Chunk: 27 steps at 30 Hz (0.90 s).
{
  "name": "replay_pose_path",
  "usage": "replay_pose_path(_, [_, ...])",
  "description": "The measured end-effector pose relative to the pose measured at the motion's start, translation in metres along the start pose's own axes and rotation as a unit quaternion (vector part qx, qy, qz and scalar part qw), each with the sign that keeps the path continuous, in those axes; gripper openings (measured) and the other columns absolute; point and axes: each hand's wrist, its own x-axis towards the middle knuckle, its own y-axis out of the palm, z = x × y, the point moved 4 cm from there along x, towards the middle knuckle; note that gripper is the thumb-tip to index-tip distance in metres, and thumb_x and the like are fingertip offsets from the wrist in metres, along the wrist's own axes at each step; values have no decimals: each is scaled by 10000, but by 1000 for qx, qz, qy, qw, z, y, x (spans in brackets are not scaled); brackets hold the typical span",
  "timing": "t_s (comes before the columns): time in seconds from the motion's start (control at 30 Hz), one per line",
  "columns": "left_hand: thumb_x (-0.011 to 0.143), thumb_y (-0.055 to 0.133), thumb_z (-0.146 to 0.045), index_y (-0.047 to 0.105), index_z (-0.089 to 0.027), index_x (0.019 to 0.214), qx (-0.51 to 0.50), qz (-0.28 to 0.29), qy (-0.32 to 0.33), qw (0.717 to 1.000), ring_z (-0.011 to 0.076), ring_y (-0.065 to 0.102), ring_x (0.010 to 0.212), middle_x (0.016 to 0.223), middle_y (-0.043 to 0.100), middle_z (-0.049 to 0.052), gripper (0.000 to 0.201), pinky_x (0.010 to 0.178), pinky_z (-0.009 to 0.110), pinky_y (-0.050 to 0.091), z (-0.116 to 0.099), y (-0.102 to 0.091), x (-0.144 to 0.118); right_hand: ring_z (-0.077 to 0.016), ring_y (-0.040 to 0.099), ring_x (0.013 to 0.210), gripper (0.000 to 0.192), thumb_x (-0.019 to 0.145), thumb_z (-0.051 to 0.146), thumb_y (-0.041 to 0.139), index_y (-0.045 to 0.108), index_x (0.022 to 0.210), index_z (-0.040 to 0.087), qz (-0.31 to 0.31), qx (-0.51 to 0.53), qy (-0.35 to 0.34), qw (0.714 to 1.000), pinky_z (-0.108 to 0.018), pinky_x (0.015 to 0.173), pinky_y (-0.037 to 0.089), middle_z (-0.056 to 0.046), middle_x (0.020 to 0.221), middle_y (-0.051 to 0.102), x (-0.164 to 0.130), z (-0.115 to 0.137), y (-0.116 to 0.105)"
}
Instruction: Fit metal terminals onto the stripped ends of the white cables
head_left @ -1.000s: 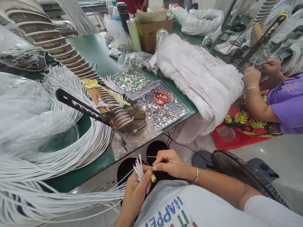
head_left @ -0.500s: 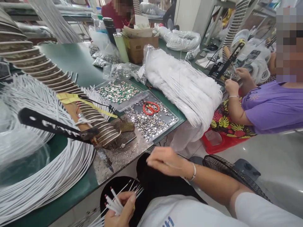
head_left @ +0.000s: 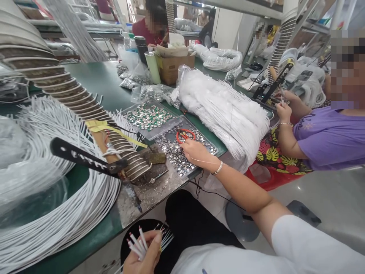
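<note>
1. Left hand (head_left: 144, 253) low at frame bottom, above the lap, fingers closed around a bunch of white wires (head_left: 137, 240), ends pointing up and fanned slightly
2. Right hand (head_left: 196, 152) stretched out over the near tray (head_left: 212, 140) of small metal parts (head_left: 173, 150), fingertips down among the parts beside the red scissors (head_left: 184, 134); thin strand (head_left: 203, 161) running along the hand toward the wrist; cannot tell whether the fingers are pinched on a part or merely touching
3. Second tray (head_left: 148, 115) of parts just behind the first, untouched; both on the green table (head_left: 94, 80)
4. Black-handled tool (head_left: 85, 159) on its stand at the table edge, not in hand; coil of white wires (head_left: 57, 213) piled to the left, bagged wire bundle (head_left: 225, 110) to the right
5. Progress, judged: wire ends gathered and held ready, no part yet seen fitted to them; fetching a part appears under way, joining still ahead
6. Versus half a second earlier: right hand gone from near the lap up and forward onto the tray; left hand and bunch roughly where they were; view tilted up, showing more of the room
7. Co-worker's hands (head_left: 283, 108) at the next station, well apart
</note>
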Motion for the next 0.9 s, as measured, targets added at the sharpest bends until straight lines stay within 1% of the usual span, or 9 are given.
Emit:
replay_pose_path(0.1, [538, 842, -485, 659, -148, 763, 3, -9, -7, 1000, 32, 275, 396, 443, 389, -62, 444, 388, 151, 198, -4, -2, -2, -202, 586, 878, 276, 919, 68, 452, 633, 1126, 87, -22, 20, 2, 1000, -301, 791, 469, -139, 1034, 573, -5, -10, -5])
replay_pose_path(0.17, [547, 843, -477, 657, -142, 751, -9, 2, -8, 1000, 30, 273, 407, 460, 405, -57, 434, 394, 153, 178, -8, -3, -3, -186, 588, 886, 252, 937, 94, 455, 645, 1103, 110, -92, 88, -6, 992, -298, 813, 468, -118, 1019, 589, -17, -13, -15])
replay_pose_path(0.23, [546, 851, -466, 656, -137, 740, -23, 24, -18, 999, 32, 286, 429, 490, 427, -50, 429, 409, 157, 198, -13, -4, -3, -169, 597, 864, 192, 942, 133, 490, 671, 1005, 142, -173, 200, -31, 964, -293, 818, 474, -78, 934, 630, -37, -8, -26])
replay_pose_path(0.3, [546, 855, -467, 653, -137, 738, -26, 48, -36, 998, 42, 313, 452, 508, 439, -45, 433, 426, 162, 233, -17, -4, -3, -145, 609, 781, 143, 933, 169, 539, 682, 932, 169, -190, 321, -57, 926, -273, 771, 493, -32, 804, 647, -62, 7, -28])
replay_pose_path(0.43, [617, 824, -462, 637, -147, 751, -26, 101, -42, 994, 46, 298, 466, 517, 430, -52, 390, 449, 175, 239, -19, -3, -5, -79, 580, 562, 145, 922, 253, 581, 690, 905, 159, -51, 549, -25, 834, -186, 528, 492, -4, 725, 601, -111, 55, -2])
replay_pose_path(0.5, [675, 792, -453, 634, -154, 766, -17, 131, -37, 991, 42, 277, 460, 524, 423, -57, 350, 455, 181, 220, -18, -3, -6, -68, 582, 564, 169, 916, 268, 577, 691, 927, 145, 14, 619, 0, 785, -172, 511, 503, -20, 784, 605, -130, 78, 16])
replay_pose_path(0.6, [724, 760, -423, 628, -156, 774, -8, 168, -28, 985, 28, 274, 461, 701, 572, -14, 302, 457, 195, 214, -16, -2, -10, -77, 584, 598, 186, 882, 289, 610, 672, 954, 129, 81, 675, 52, 732, -186, 542, 526, -21, 781, 603, -145, 100, 40])
replay_pose_path(0.7, [732, 752, -392, 621, -152, 735, -3, 177, -16, 984, 35, 306, 484, 875, 628, 27, 274, 460, 211, 235, -17, 0, -16, -71, 539, 561, 197, 840, 304, 665, 654, 919, 124, 111, 688, 92, 711, -181, 513, 485, 2, 718, 575, -150, 107, 51])
replay_pose_path(0.9, [676, 767, -393, 633, -162, 629, 21, 143, 19, 989, 86, 383, 517, 833, 646, 49, 271, 482, 243, 308, -20, -3, -21, -57, 487, 577, 127, 838, 246, 671, 670, 884, 128, 115, 672, 65, 729, -168, 522, 390, 9, 722, 567, -154, 111, 49])
